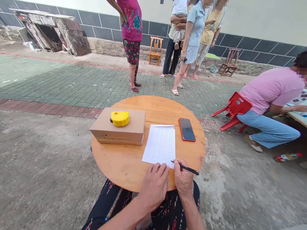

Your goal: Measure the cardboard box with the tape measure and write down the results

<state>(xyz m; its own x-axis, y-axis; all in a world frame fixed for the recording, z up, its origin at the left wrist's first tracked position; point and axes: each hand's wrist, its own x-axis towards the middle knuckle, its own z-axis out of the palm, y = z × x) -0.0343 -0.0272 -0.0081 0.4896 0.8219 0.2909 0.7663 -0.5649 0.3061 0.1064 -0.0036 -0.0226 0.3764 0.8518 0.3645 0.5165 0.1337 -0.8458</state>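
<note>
A small round wooden table (130,162) stands in front of me. On it lies a white sheet of paper (160,142) with faint rows of writing. My right hand (183,180) is closed on a black pen (185,168), its tip at the paper's lower right corner. My left hand (153,185) rests flat at the paper's bottom edge, fingers stretched out. A cardboard box (119,131) sits on the left of the table with a yellow tape measure (119,118) on top. A red-cased phone (187,129) lies right of the paper.
A seated person in a pink shirt (271,90) leans over another table (306,116) at right, on a red plastic chair (233,107). Several people stand at the back near two wooden chairs (156,50). A bottle (286,157) lies on the concrete ground.
</note>
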